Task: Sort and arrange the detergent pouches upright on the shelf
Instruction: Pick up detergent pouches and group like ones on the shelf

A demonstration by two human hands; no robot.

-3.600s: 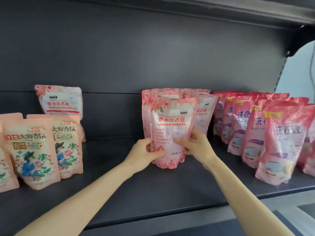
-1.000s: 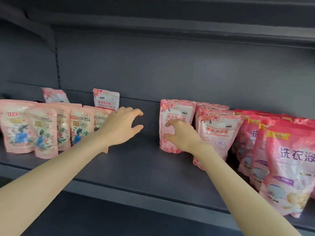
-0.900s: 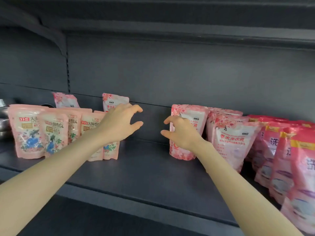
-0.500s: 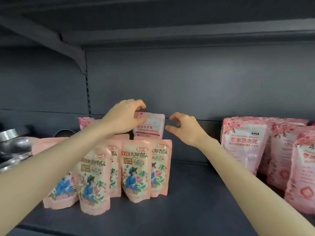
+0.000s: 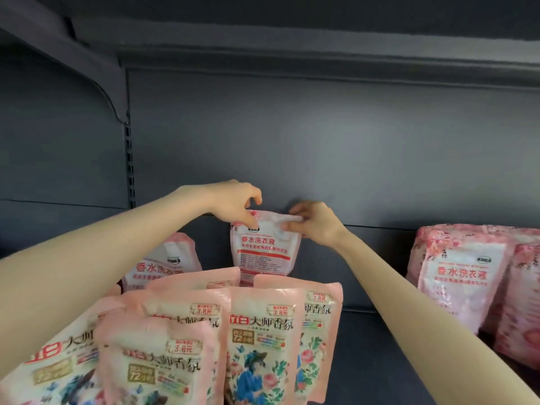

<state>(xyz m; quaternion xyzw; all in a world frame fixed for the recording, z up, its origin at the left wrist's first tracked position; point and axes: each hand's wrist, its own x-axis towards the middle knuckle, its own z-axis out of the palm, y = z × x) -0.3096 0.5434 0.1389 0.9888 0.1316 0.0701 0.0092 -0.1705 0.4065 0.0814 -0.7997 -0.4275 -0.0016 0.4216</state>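
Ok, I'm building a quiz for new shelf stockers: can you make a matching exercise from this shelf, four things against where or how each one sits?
Things:
1. held white pouch
2. tilted white pouch
3. peach pouches
4. rose-print pouches

States:
A. far right of the view, away from both hands
B. front cluster, nearest the camera
C. pinched at its top by the left hand and the right hand
D. leaning, untouched, behind the peach pouches

Pairs: 1-C, 2-D, 3-B, 4-A
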